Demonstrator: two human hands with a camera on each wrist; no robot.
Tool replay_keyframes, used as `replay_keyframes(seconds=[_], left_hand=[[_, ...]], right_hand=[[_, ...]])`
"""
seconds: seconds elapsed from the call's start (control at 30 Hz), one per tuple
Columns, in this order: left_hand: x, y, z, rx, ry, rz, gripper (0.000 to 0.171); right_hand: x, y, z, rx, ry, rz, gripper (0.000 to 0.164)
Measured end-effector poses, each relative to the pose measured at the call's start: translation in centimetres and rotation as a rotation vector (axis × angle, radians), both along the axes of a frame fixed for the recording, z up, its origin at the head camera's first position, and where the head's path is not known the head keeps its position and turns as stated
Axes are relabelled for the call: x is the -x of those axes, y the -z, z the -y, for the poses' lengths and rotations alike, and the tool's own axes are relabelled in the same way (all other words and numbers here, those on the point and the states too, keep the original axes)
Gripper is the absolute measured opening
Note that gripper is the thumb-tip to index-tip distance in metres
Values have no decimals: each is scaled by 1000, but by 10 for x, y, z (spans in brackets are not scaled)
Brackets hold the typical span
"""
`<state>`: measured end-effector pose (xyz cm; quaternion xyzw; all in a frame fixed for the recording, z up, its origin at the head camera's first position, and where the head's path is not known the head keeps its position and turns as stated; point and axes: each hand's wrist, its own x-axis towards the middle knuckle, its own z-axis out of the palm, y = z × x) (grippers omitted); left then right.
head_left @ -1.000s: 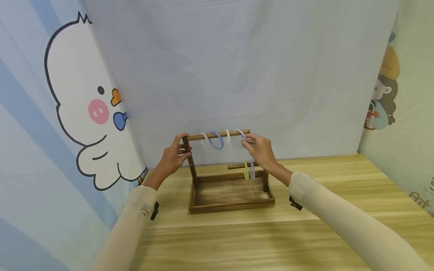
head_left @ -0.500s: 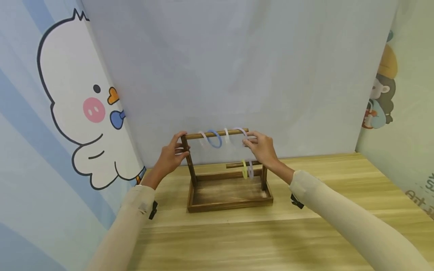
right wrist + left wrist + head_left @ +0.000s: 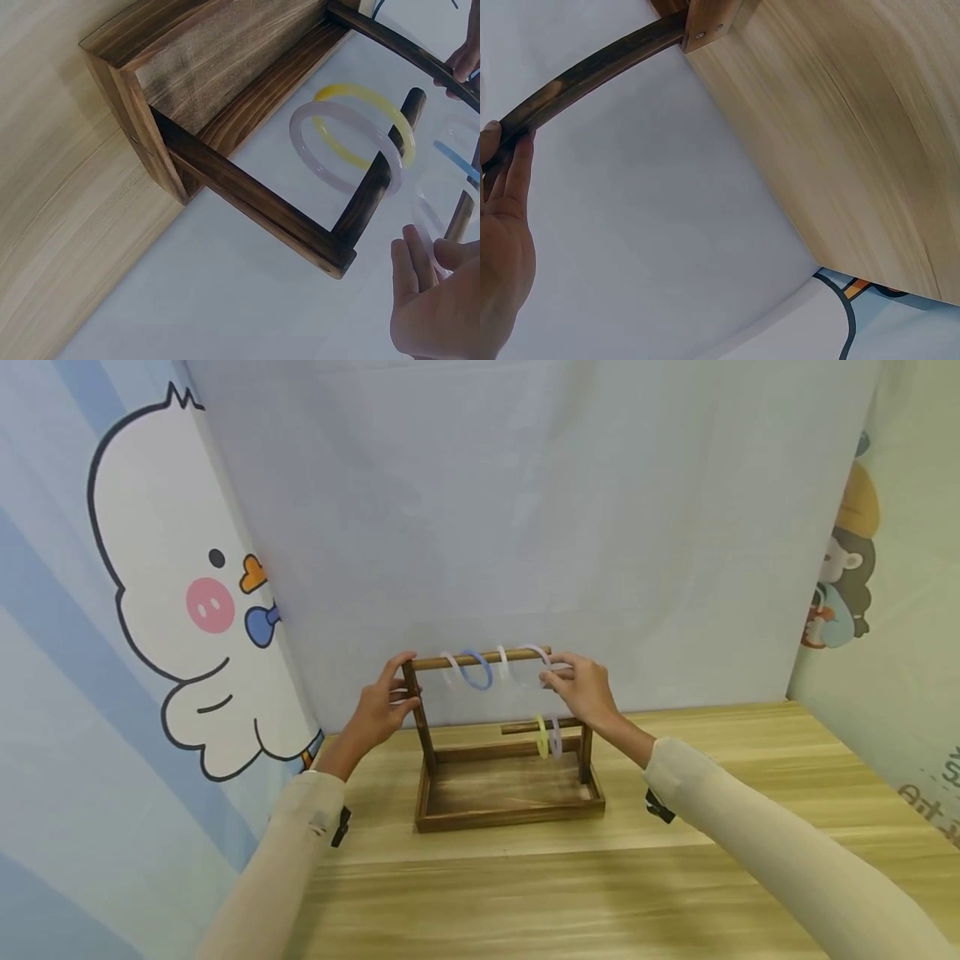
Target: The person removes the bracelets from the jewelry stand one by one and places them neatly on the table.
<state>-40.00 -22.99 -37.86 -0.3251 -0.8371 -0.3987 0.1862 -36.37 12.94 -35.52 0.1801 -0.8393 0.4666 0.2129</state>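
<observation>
A dark wooden bangle stand has a tall left post (image 3: 422,718) and an upper bar (image 3: 429,663). My left hand (image 3: 380,710) grips the top of that post between thumb and fingers. At the bar's right end my right hand (image 3: 588,693) pinches a pale lilac bangle (image 3: 543,657), which still loops over the bar. Further left on the bar hang a clear-white bangle (image 3: 503,662), a blue bangle (image 3: 489,672) and a pale pinkish bangle (image 3: 451,661). Below, a yellow bangle (image 3: 352,91) and another lilac bangle (image 3: 300,146) hang on the short lower bar (image 3: 365,199).
The stand's shallow tray base (image 3: 510,817) sits on a wood-grain table (image 3: 480,902). A pale grey backdrop (image 3: 525,510) rises close behind. Cartoon-printed panels flank it, with a white bird (image 3: 157,527) on the left.
My right hand has shifted slightly right, drawing the pale lilac bangle a little towards the bar's end. My left hand keeps its grip on the post.
</observation>
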Motion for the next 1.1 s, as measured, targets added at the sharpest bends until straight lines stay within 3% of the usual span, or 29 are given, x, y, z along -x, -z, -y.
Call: replay_keyframes(seconds=[0.6,1.1], left_hand=[[0,-1,-3,4,-13,20,78],[-2,-2,-11,36,-58,16,79]], right_hand=[[-4,-4,-16,-38,29,28,34],[-5,-6,-39,11,17,90,36]])
